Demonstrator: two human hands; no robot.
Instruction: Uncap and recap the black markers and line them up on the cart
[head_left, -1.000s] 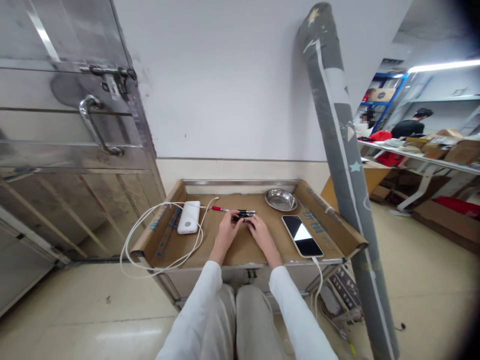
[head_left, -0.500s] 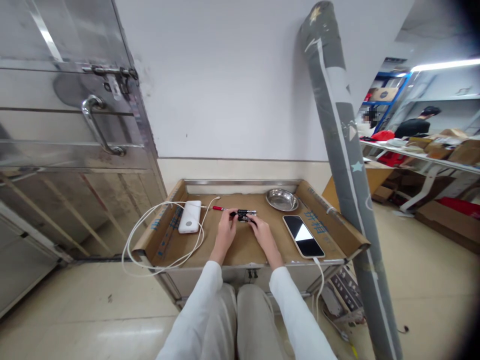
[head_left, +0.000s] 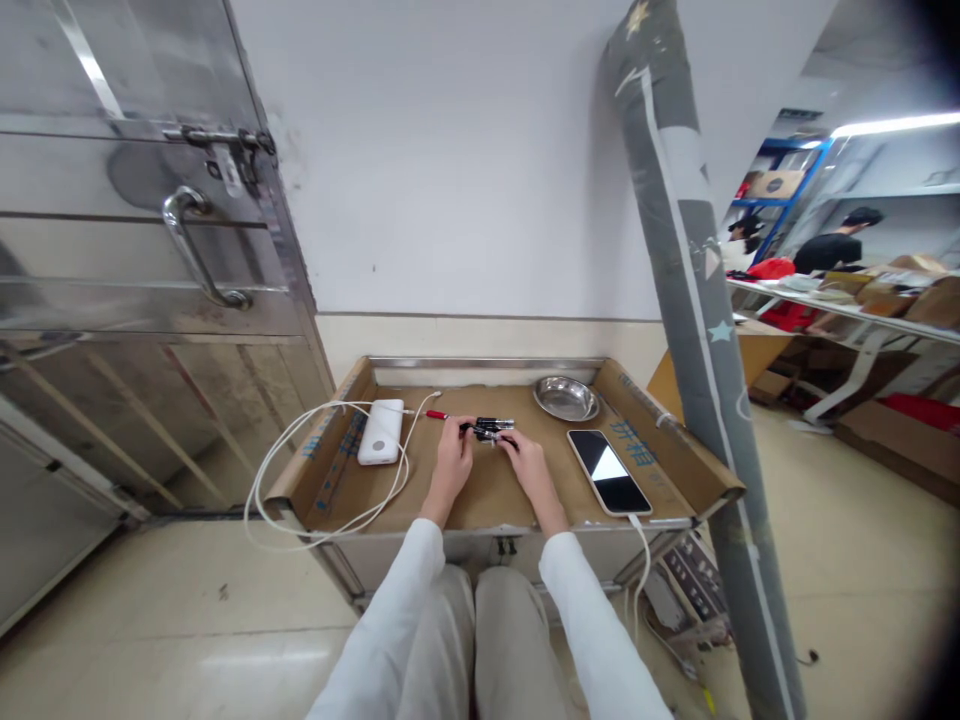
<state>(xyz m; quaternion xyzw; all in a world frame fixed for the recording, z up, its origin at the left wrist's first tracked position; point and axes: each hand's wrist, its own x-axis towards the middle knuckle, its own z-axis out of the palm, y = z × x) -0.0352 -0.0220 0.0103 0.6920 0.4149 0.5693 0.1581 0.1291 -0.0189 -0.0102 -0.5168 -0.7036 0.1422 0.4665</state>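
Over the middle of the brown-paper-covered tabletop, my left hand pinches one end of a slim black pen. Closed around its other end are the fingertips of my right hand; a lighter stretch shows between the two dark ends. Whether the right fingers hold a cap or the barrel is too small to tell. Just beyond the fingers lie other black pens with silvery ends, partly hidden by the held one. A red pen rests to the left, beyond my left hand.
A white power bank and its looping white cable are on the left. At the right lie a phone with a cable and a round metal dish. A long grey wrapped roll leans beside the table. Two people sit far right.
My right hand has shifted slightly right and tilted its end of the pen, and a lighter section now shows between the hands. My left hand stays about where it was.
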